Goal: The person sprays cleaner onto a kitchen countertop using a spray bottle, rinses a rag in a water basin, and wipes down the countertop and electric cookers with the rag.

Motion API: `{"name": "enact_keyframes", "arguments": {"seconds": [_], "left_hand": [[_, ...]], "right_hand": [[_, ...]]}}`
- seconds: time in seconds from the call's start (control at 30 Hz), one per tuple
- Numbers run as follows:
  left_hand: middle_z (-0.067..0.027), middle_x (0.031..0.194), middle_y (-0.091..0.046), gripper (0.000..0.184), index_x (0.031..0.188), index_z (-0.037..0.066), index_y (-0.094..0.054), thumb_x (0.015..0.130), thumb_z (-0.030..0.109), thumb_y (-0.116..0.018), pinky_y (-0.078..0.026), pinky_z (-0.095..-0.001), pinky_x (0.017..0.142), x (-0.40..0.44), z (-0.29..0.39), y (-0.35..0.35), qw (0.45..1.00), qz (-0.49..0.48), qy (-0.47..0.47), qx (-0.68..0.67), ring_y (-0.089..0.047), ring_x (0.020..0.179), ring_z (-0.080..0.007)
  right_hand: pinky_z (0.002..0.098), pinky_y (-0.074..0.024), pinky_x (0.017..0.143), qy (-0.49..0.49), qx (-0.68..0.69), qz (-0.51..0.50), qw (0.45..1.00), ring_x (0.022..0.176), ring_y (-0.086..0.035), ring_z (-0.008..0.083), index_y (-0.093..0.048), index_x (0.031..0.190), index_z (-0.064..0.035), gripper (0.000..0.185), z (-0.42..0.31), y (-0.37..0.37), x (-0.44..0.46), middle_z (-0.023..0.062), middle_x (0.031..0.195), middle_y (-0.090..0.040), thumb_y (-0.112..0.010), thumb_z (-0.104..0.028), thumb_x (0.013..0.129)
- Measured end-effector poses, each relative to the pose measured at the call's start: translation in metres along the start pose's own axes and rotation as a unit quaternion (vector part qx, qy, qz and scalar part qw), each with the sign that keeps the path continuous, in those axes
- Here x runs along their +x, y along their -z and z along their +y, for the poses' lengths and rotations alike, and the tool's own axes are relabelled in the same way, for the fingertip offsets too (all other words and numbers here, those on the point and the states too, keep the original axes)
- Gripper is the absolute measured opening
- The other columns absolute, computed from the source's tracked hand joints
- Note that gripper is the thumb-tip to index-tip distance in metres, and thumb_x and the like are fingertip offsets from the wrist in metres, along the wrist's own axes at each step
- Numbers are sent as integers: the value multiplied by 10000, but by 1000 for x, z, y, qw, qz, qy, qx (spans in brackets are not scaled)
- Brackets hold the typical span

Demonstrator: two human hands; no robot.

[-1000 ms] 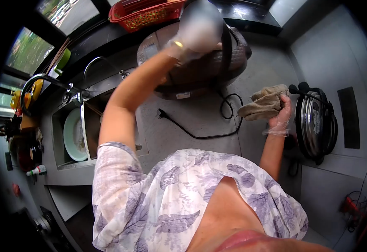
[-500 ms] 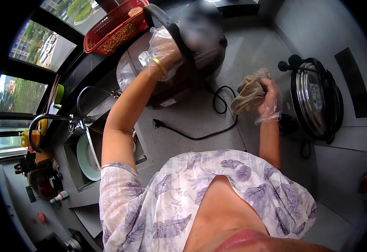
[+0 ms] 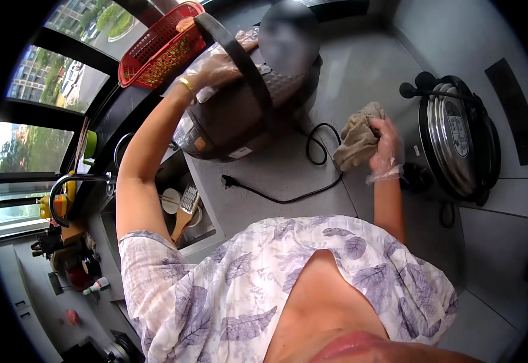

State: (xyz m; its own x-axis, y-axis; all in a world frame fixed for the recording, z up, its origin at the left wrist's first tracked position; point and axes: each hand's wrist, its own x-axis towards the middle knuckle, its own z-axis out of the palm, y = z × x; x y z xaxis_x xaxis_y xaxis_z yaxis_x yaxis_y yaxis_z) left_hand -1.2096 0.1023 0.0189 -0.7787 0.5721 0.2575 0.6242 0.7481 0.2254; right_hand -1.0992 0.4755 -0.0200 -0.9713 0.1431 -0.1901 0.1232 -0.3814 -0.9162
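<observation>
My left hand (image 3: 215,68), in a clear plastic glove, reaches over a dark brown rice cooker (image 3: 224,124). Its fingers look stretched out and apart near the lid, beside the raised black carrying handle (image 3: 240,57), which partly hides them. My right hand (image 3: 388,148), gloved too, is closed around a crumpled grey-brown cloth (image 3: 358,138) over the counter, to the right of the cooker. A black power cord (image 3: 282,199) with its plug loose curls on the counter in front of the cooker. A round blurred patch covers part of the cooker's far side.
A red plastic basket (image 3: 161,51) stands by the windows at upper left. At left, the sink (image 3: 215,235) holds a wooden-handled brush (image 3: 186,209) and dishes. A round black-and-silver electric griddle (image 3: 454,133) stands on edge against the right wall.
My left hand has moved left and away from behind the handle, its arm swinging left and uncovering the cooker's front and the brush. My right hand keeps the cloth almost in place.
</observation>
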Motion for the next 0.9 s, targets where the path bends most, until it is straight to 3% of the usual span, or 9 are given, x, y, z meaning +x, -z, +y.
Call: {"name": "enact_keyframes", "arguments": {"seconds": [0.03,0.13,0.2,0.27,0.37,0.53,0.67,0.73,0.9], "left_hand": [[-194,1388,-405,640,1362,75,-397,877,466,-544,-230,-410,1097,-4,4,2,1000,7,-5,7,-338,1318,-331],[-205,1223,-545,428,1279,82,-481,909,288,-547,-468,-395,905,-18,8,19,949,-27,246,-197,-566,1073,-337],[-200,1127,-606,285,1185,37,-550,954,172,-454,-497,-395,815,-60,-14,28,967,220,15,126,-613,977,-329],[-206,1159,-592,337,1187,16,-554,976,239,-416,-461,-379,883,-102,1,42,954,274,111,56,-598,1023,-322],[-144,1170,-606,515,1165,-13,-580,973,422,-383,-367,-321,981,-164,-12,11,765,421,392,-290,-559,1092,-248],[42,866,-590,492,1018,77,-649,931,508,-428,-385,-255,648,-249,-12,-75,576,488,542,-370,-503,747,-84],[-116,835,-669,247,941,83,-663,901,213,-457,-481,-315,731,-266,73,-107,738,311,596,-61,-623,821,-198],[-91,873,-651,184,930,81,-648,855,74,-479,-489,-364,675,-268,119,-123,862,297,411,-8,-613,750,-275],[-130,1229,-525,507,1206,88,-545,700,63,-567,-332,-474,1013,-243,171,-159,989,30,148,-11,-447,1215,-283]], "right_hand": [[289,-467,759,40,-50,-26,998,854,-584,175,-608,914,13,210,3,4,5,80,913,-594,-491,-129,812],[284,-458,770,106,-145,-80,980,859,-584,175,-606,940,19,223,10,10,9,72,911,-598,-514,-144,818],[282,-454,775,79,-139,-82,984,865,-579,170,-599,967,26,234,2,-3,-3,61,913,-601,-531,-150,829],[278,-453,798,59,-154,-81,983,901,-571,153,-588,1009,47,267,-5,-16,-14,71,951,-604,-544,-168,857],[265,-451,843,100,-259,-94,956,944,-565,130,-562,1081,73,326,-1,-13,-9,87,1008,-603,-571,-183,880],[260,-452,903,95,-240,-246,934,1005,-569,151,-529,1155,62,397,-46,-61,-19,102,1055,-597,-627,-163,844],[245,-442,876,127,-315,-320,884,947,-583,117,-579,1114,-1,333,-98,-105,-15,52,1021,-622,-635,-169,832],[251,-474,831,200,-353,-207,890,871,-596,114,-627,1055,-33,287,-112,-127,-13,50,970,-636,-657,-210,831],[297,-343,1044,247,-397,-437,768,1201,-470,183,-539,1224,-23,424,-132,-158,93,121,1261,-521,-443,-327,945]]}}
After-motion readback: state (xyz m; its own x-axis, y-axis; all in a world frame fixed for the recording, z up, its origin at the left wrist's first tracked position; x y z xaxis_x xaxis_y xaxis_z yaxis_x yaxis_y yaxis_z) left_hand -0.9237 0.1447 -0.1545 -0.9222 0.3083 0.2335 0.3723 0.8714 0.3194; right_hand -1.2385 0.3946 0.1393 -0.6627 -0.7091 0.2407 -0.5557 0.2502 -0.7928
